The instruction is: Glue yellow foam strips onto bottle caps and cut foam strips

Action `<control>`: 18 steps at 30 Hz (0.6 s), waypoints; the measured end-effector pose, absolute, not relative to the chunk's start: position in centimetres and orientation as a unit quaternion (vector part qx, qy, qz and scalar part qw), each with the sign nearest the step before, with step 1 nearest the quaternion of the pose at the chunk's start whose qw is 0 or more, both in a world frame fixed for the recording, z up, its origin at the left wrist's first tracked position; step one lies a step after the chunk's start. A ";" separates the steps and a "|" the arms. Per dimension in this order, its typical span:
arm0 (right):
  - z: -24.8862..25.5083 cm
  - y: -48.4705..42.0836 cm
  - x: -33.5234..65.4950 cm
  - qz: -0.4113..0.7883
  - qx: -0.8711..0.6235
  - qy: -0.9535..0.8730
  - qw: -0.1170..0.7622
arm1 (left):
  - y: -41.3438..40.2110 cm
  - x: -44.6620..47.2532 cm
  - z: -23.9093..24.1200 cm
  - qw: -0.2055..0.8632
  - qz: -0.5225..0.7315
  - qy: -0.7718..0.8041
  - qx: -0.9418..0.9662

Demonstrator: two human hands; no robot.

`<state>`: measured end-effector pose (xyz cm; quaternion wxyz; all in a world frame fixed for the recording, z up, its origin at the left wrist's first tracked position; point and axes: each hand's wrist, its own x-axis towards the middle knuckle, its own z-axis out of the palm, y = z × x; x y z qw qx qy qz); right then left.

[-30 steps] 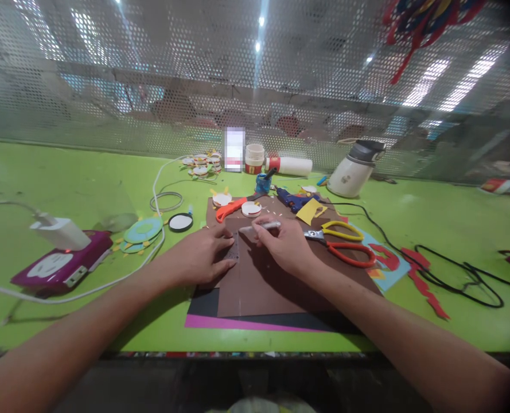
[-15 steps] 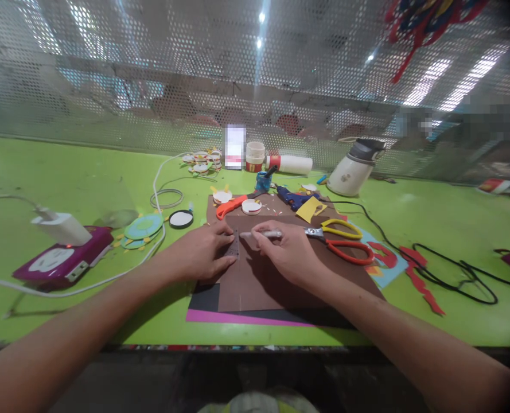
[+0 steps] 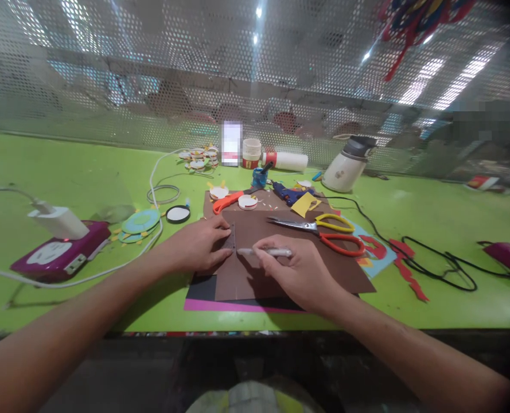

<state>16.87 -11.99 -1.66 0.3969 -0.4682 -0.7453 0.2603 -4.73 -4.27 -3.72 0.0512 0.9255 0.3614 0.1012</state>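
Observation:
My left hand presses a dark, see-through ruler onto a brown sheet of paper, fingertips and thumb on its left side. In my right hand is a pale pen, gripped between thumb and fingers, its tip close to the ruler's right edge. Beyond the pen lie scissors with one yellow and one red handle, on the brown sheet. Under that sheet, black paper and pink paper stick out at the near edge.
Toward the back are an orange cutter, a blue glue gun, a yellow paper scrap, paper cups, a phone and a white bottle. A purple power strip with a white cable stands left; black cable lies right.
My right hand and the pen have slid nearer along the ruler's edge, uncovering the scissors' blades. My left hand still holds the ruler down. The whole view has shifted slightly.

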 end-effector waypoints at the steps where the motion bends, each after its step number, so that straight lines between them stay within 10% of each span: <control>1: -1.5 -12.3 16.9 0.269 -0.469 -0.742 0.397 | -4.3 -4.7 -3.7 0.051 0.099 0.363 0.925; 18: -4.4 -10.9 20.3 0.325 -0.462 -0.694 0.446 | -3.1 -5.2 -3.2 0.049 0.080 0.338 0.936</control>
